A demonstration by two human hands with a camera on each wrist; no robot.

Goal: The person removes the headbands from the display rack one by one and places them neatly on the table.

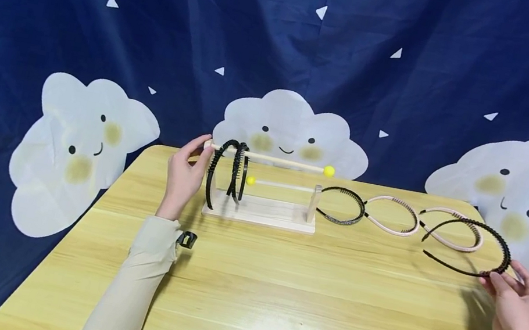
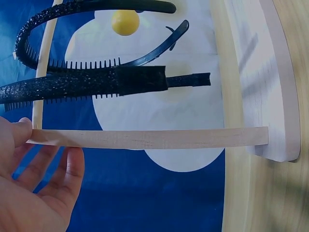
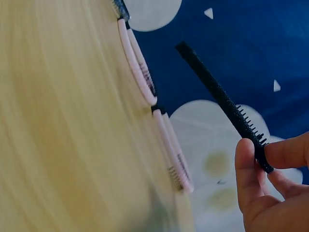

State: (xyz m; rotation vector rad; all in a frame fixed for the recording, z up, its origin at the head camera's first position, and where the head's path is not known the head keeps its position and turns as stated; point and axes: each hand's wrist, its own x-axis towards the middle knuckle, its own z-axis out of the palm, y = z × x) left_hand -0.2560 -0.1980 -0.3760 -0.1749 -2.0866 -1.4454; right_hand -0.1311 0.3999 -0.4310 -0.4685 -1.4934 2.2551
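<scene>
My left hand (image 1: 184, 177) pinches the top of the left upright of a pale wooden headband stand (image 1: 260, 217). In the left wrist view the thumb and fingertips meet at the corner where the upright (image 2: 159, 138) joins the upper rod. Two black toothed headbands (image 1: 235, 174) hang on that rod near its left end; a yellow ball (image 1: 329, 171) caps its right end. Over the table's right side, my right hand (image 1: 520, 307) holds another black headband (image 1: 504, 245), raised and tilted. The right wrist view shows the thumb and fingers pinching this headband (image 3: 219, 99) near its curve.
Right of the stand, a dark glittery headband (image 1: 339, 222) and two pale pink headbands (image 1: 398, 233) lie in a row on the wooden table (image 1: 306, 290). A lower rod with a yellow ball (image 1: 251, 181) extends left from the short right upright. Behind hangs a blue cloud-patterned cloth (image 1: 285, 45).
</scene>
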